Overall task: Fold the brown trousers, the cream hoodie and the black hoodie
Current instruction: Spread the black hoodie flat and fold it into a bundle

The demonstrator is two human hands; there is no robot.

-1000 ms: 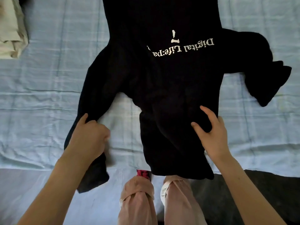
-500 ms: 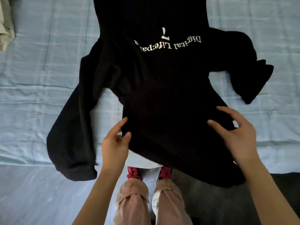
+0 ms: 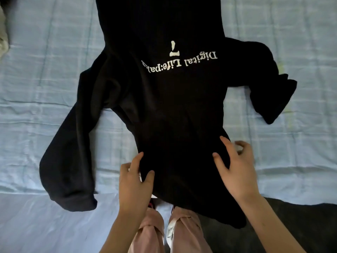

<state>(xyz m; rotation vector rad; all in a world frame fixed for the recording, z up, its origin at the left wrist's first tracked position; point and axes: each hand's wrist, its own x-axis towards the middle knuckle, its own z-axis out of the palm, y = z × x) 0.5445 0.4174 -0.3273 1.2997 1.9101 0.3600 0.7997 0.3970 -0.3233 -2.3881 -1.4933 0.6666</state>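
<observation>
The black hoodie (image 3: 175, 110) lies spread on the bed with its white lettering upside down to me. Its near end hangs over the bed's front edge. One sleeve (image 3: 67, 161) trails down to the left, and the other sleeve (image 3: 273, 92) lies bunched at the right. My left hand (image 3: 135, 179) holds the near end's left edge, thumb and forefinger on top of the cloth. My right hand (image 3: 237, 165) holds the right edge, thumb and forefinger on the fabric and the other fingers curled past the edge. A strip of cream cloth (image 3: 2, 42) shows at the far left.
The light blue sheet (image 3: 45, 79) covers the bed on both sides of the hoodie. Below the bed edge are my legs in pink trousers (image 3: 184, 232) and a dark mat (image 3: 300, 225) on the floor at the right.
My left hand has let go of the left sleeve and moved right to the near end's left edge. Both hands have drawn that end narrower. The sleeve lies where it dropped.
</observation>
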